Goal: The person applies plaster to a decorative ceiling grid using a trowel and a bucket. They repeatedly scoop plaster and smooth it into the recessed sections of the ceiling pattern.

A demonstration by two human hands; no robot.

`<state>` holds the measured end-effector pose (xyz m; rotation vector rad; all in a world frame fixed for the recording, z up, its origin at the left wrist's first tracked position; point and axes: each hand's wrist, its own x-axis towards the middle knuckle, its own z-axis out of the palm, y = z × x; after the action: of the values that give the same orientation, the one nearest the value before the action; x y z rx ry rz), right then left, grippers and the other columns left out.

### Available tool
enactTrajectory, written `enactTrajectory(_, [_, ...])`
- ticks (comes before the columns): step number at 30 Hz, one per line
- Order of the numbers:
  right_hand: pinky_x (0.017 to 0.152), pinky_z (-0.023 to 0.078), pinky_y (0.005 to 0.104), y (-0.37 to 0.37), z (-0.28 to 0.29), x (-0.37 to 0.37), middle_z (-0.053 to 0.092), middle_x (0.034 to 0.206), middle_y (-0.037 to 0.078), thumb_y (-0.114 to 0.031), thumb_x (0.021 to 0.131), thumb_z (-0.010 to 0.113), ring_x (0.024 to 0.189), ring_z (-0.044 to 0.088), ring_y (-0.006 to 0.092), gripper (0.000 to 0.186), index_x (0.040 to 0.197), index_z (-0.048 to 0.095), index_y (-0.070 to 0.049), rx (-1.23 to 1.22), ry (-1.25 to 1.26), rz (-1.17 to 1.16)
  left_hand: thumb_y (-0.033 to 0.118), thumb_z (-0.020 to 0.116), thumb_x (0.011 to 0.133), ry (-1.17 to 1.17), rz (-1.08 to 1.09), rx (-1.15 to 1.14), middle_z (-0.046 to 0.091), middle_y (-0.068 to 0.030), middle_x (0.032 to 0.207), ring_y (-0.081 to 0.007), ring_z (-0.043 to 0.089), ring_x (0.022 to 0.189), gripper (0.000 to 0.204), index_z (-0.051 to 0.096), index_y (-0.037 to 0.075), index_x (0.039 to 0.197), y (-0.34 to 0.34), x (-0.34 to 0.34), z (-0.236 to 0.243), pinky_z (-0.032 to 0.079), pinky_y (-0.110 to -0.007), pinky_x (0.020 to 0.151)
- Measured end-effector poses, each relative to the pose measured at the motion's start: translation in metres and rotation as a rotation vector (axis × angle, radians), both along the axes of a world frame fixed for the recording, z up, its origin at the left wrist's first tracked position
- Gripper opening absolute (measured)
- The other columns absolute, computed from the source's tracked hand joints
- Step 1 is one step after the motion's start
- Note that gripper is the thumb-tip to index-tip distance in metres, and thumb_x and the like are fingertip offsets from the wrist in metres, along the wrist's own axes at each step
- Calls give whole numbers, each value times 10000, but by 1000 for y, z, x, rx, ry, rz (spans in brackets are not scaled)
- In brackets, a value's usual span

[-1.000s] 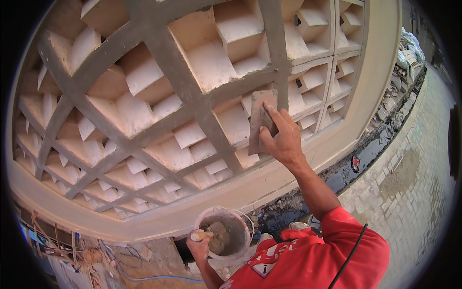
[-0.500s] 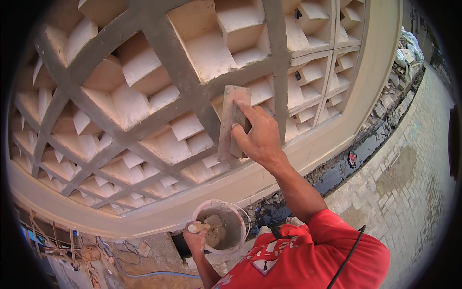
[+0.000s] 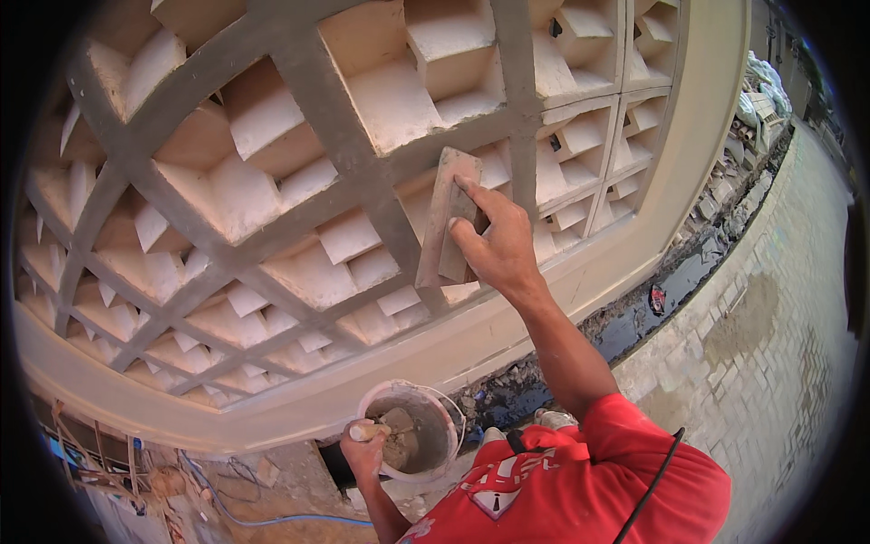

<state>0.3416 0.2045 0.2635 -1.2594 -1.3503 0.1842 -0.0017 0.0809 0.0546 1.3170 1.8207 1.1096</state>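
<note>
My right hand (image 3: 504, 247) is closed around a flat, rectangular plastering float (image 3: 441, 218), its index finger and thumb lying along the board. The float stands tilted at the lattice wall (image 3: 304, 63), over its grey-coated ribs; whether it touches them I cannot tell. Lower down, my left hand (image 3: 363, 456) grips the pale handle of a trowel (image 3: 367, 431) at the left rim of a bucket (image 3: 450, 433). Wet grey mortar (image 3: 405, 446) lies inside the bucket, and the trowel's blade cannot be made out clearly.
A smooth cream border (image 3: 308, 408) frames the lattice of deep recesses. Right of it runs a ditch of dark water (image 3: 625, 326), then block paving (image 3: 716, 363). Rubble (image 3: 725, 186) lies farther up. A blue hose (image 3: 290, 519) and wooden sticks (image 3: 95, 458) are at lower left.
My right hand and the float have shifted slightly right and up, and the float leans a little more to the right. My left hand keeps its hold on the trowel at the bucket.
</note>
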Motion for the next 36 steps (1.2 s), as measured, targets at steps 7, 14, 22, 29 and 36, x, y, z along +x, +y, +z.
enactTrajectory(7, [825, 498, 406, 14, 26, 58, 652, 945, 278, -157, 765, 575, 907, 652, 360, 542, 1261, 568, 61, 118, 305, -212, -19, 758, 632, -57, -15, 64, 640, -78, 836, -157, 611, 758, 318, 632, -7, 923, -4, -13, -16, 502, -304, 723])
enactTrajectory(14, [780, 494, 425, 8, -7, 13, 641, 905, 255, -159, 763, 571, 807, 628, 370, 547, 1264, 565, 62, 109, -21, -69, -49, 685, 659, -12, -33, -14, 611, -60, 843, -158, 592, 763, 267, 622, 11, 911, 1, 7, 1, 490, -291, 735])
enactTrajectory(22, [750, 488, 434, 34, 7, 62, 620, 874, 223, -165, 770, 585, 785, 617, 349, 537, 1278, 577, 10, 214, 30, -391, -13, 743, 636, -35, -35, 44, 641, -75, 838, -159, 612, 771, 297, 636, 0, 912, 4, -2, -13, 498, -306, 749])
enactTrajectory(29, [719, 484, 422, -4, -2, 48, 574, 826, 185, -148, 765, 602, 753, 592, 326, 526, 1271, 585, -7, 122, -101, -180, -19, 734, 639, -32, -28, 21, 634, -72, 829, -156, 607, 774, 295, 634, 3, 916, 0, 4, -3, 494, -301, 761])
enactTrajectory(36, [656, 484, 422, 14, 0, 77, 553, 818, 159, -148, 760, 634, 707, 589, 313, 536, 1282, 582, -36, 60, -267, -287, -17, 721, 636, -110, 1, 37, 631, -75, 847, -157, 604, 777, 290, 631, 2, 911, -1, 11, -12, 492, -304, 763])
